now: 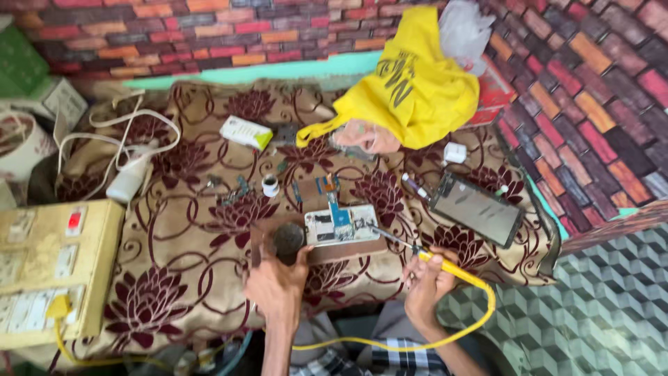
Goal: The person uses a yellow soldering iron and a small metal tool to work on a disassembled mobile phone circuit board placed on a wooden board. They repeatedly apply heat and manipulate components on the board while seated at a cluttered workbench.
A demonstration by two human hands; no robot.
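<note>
My right hand [429, 277] grips a yellow-handled soldering iron [445, 268] whose thin metal tip [384, 235] reaches the right edge of an opened phone [341, 224] with its circuit board bare. The phone lies on a brown board [348, 249] on a floral-clothed table. My left hand [276, 282] rests at the board's left end, fingers around a dark round thing [287, 241]; what it is I cannot tell. The iron's yellow cord [445, 334] loops down past my lap.
A phone screen panel [476, 209] lies at right. A yellow bag [410, 87] sits at the back by the brick-pattern wall. A small white roll [270, 185], a white box [245, 132], white cables [118, 136] and a yellow switchboard [52, 268] lie left.
</note>
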